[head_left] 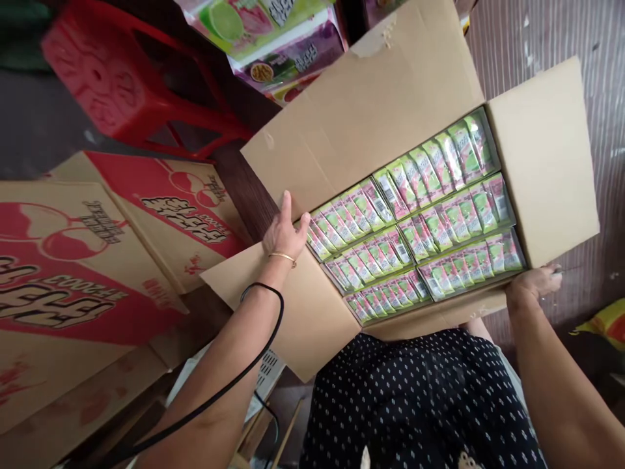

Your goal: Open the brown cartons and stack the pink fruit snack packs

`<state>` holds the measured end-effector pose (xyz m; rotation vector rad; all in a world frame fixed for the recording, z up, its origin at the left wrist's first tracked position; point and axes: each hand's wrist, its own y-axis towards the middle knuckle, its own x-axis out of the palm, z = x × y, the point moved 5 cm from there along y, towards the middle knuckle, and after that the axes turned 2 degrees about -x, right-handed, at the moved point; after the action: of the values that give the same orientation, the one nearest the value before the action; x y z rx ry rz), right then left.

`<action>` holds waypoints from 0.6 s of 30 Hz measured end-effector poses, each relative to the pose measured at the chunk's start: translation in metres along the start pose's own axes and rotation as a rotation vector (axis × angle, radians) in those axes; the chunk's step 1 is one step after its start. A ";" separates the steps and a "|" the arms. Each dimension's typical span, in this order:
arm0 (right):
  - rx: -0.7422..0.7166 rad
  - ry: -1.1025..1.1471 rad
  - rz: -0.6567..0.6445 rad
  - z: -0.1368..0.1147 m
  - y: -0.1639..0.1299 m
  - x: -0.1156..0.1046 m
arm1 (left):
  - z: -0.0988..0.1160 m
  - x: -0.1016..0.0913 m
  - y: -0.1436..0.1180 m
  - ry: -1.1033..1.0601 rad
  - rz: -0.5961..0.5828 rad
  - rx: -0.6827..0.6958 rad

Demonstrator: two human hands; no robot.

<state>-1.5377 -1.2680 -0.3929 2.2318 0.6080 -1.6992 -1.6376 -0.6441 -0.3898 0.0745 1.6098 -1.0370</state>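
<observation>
An open cardboard box (pixel 395 111) lies tilted before me, flaps folded outward. Inside, several display trays of green-and-pink sachets (pixel 430 170) stand in two columns. My left hand (pixel 286 234) holds the box's left corner, thumb on the inner rim and index finger stretched along the far flap; its other fingers are mostly hidden. At the near right corner, my right hand (pixel 534 285) is closed around the box's edge, its fingers curled and partly out of sight. A thin dark object shows by its fingertips, too small to name.
A red plastic stool (pixel 112 78) stands at upper left. Printed red-and-brown cartons (pixel 63 260) lie at left. Colourful packs (pixel 293 52) are stacked beyond the far flap. A black cable (pixel 234 381) crosses my left forearm. A yellow bag (pixel 605 326) lies at right on the floor.
</observation>
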 end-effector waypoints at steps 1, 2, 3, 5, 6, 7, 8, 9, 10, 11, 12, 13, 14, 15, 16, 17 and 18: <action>0.020 -0.009 0.020 -0.001 -0.002 -0.003 | -0.001 0.000 0.003 -0.010 -0.008 0.003; 0.036 -0.014 0.036 -0.002 -0.004 -0.005 | -0.003 0.001 0.007 -0.017 -0.020 0.004; 0.049 -0.016 0.046 -0.003 -0.006 -0.007 | -0.004 0.001 0.012 -0.019 -0.036 -0.003; 0.063 -0.013 0.048 -0.007 -0.011 -0.010 | -0.008 0.002 0.021 -0.020 -0.061 -0.027; 0.071 -0.011 0.047 -0.009 -0.013 -0.011 | -0.008 0.002 0.025 -0.020 -0.054 -0.028; 0.076 -0.009 0.045 -0.011 -0.014 -0.012 | -0.008 0.001 0.029 -0.023 -0.029 -0.012; 0.082 -0.008 0.045 -0.012 -0.016 -0.013 | -0.006 -0.001 0.031 -0.028 0.005 0.025; 0.087 -0.006 0.045 -0.013 -0.017 -0.014 | -0.002 -0.002 0.033 -0.036 0.041 0.076; 0.091 -0.003 0.046 -0.014 -0.018 -0.015 | 0.003 -0.003 0.035 -0.045 0.069 0.132; 0.092 0.002 0.047 -0.014 -0.018 -0.015 | 0.010 -0.003 0.038 -0.052 0.083 0.180; 0.091 0.010 0.048 -0.014 -0.019 -0.015 | 0.016 -0.002 0.042 -0.058 0.083 0.217; 0.087 0.020 0.048 -0.013 -0.018 -0.015 | 0.023 0.000 0.047 -0.061 0.073 0.238; 0.080 0.031 0.049 -0.012 -0.017 -0.014 | 0.029 0.001 0.052 -0.063 0.058 0.243; 0.073 0.042 0.049 -0.010 -0.016 -0.013 | 0.034 0.003 0.059 -0.064 0.040 0.239; 0.067 0.055 0.049 -0.008 -0.014 -0.012 | 0.039 0.006 0.066 -0.066 0.017 0.234; 0.063 0.069 0.047 -0.006 -0.012 -0.010 | 0.042 0.009 0.072 -0.067 -0.012 0.229; 0.064 0.086 0.045 -0.004 -0.010 -0.008 | 0.044 0.012 0.078 -0.065 -0.046 0.231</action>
<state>-1.5408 -1.2584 -0.3840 2.3544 0.5254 -1.6305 -1.5651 -0.6303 -0.4419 0.1585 1.4340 -1.2455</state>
